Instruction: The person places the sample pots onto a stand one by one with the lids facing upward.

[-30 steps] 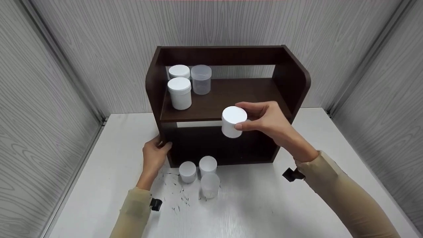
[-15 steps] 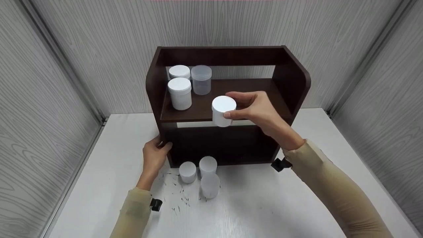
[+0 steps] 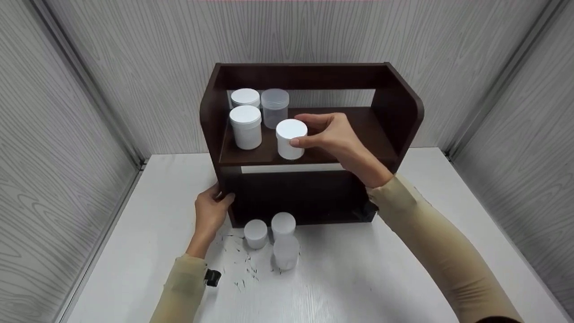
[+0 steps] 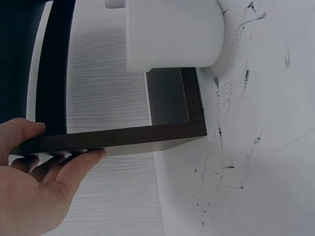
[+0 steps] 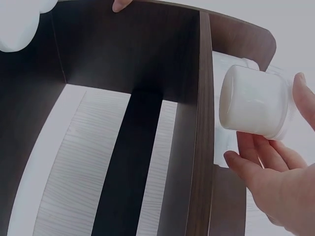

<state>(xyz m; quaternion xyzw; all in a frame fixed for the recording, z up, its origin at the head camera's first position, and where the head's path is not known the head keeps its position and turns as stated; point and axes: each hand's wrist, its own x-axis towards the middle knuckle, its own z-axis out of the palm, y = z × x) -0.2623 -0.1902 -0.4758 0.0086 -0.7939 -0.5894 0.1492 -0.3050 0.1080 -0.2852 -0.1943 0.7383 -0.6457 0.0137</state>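
shelved: three jars, far left of dark wooden shelf unit (image 3: 399, 112)
in hand: I see right hand (image 3: 334, 134) gripping white lidded plastic jar (image 3: 290, 139) over shelf
left hand (image 3: 210, 211): clasps unit's near-left edge
left: three jars on white table (image 3: 381, 269)

— Inspector: What is showing?
— Clerk: One shelf (image 3: 394, 107) is standing. Five white jars (image 3: 291, 139) and two clear jars (image 3: 274, 107) are showing, seven altogether.

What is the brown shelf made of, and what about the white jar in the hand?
The shelf looks like wood board with a dark brown, smooth matte finish; its thin flat panels and faint grain suggest a laminate rather than solid wood. The white jar held by the right hand looks like plastic: plain opaque white, smooth, slightly shiny, with a moulded lid.
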